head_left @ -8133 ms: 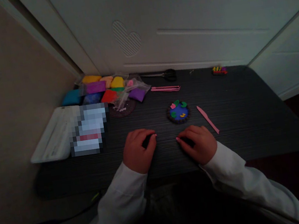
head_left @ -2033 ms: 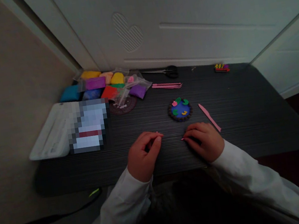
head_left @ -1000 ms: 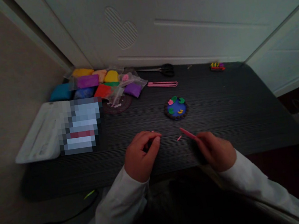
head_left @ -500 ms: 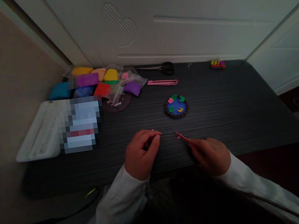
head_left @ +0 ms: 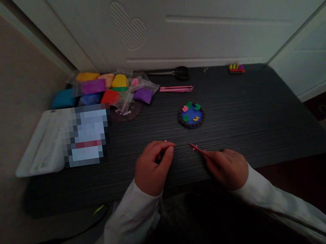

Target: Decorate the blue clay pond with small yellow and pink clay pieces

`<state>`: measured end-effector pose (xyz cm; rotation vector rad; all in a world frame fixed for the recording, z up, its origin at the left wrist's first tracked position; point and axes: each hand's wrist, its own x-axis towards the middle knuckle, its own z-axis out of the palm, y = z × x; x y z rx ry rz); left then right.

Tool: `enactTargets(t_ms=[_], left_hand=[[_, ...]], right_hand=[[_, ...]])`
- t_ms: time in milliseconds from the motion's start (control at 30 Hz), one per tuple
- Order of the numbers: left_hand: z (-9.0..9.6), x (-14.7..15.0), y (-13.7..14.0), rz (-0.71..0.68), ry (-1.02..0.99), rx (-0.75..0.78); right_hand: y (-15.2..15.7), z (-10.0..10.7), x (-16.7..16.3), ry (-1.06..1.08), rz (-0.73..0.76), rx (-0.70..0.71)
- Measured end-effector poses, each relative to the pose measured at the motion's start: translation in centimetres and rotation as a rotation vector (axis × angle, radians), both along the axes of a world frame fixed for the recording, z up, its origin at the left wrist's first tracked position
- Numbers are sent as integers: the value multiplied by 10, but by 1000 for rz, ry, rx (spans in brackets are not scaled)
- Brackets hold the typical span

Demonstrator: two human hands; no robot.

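Note:
My right hand is closed round a thin pink modelling tool, its tip pointing up and left just above the dark tabletop. Beside the tool's shaft shows a small pink bit, too small to name. My left hand is closed to the left, thumb and forefinger tips pressed together; what lies between them is too small to make out. A speck of pink shows behind its forefinger. Beyond both hands sits a round clay pond with a brown beaded rim, blue middle, green leaves, a pink flower and yellow pieces.
Two pink tools and black-handled scissors lie at the back. Bags of coloured clay are heaped at the back left, beside a white case and a blurred-out screen. A small colourful piece stands at the back right.
The whole view has shifted very slightly. Both hands hold nearly the same pose and place, with the pink tool still in my right hand.

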<state>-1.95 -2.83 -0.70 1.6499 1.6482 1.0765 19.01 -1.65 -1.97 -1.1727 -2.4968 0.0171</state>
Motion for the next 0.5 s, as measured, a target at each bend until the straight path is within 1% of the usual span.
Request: enactTargets(t_ms=[300,500], left_hand=[[-1,-1,0,5,4,1],[-1,0,0,8,14,6]], right_hand=[[-3,4,-3,-9,-34,29],[-3,1,-6,-19,-58,32]])
